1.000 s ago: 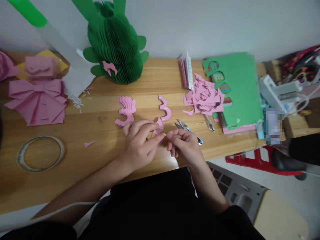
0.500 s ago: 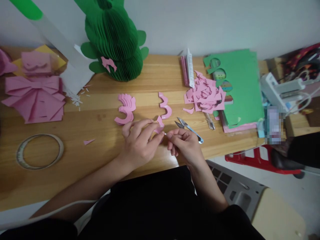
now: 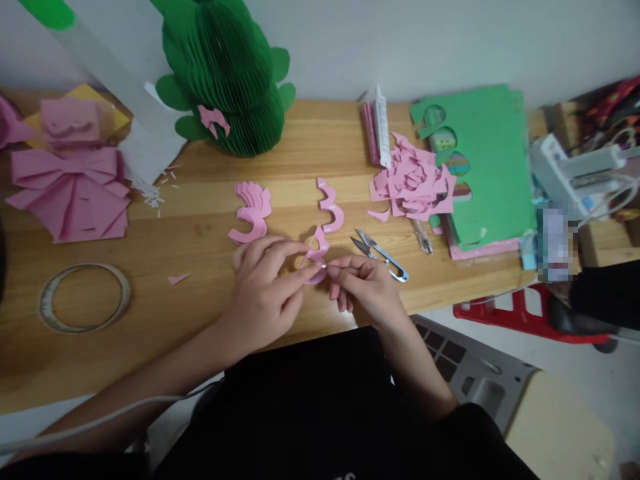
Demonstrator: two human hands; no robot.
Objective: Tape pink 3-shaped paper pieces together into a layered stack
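Head view: both hands — left [image 3: 265, 293], right [image 3: 367, 290] — pinch a pink paper cutout [image 3: 316, 257] over the counter [image 3: 200, 320]; snips [image 3: 380, 252] just beside, scraps [image 3: 410, 185] and tape ring [image 3: 85, 297] apart.

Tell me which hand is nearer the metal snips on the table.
Right. The right hand sits just short of the snips, toward the person, not touching them; the left hand is farther left, past the pink cutout both hands pinch.
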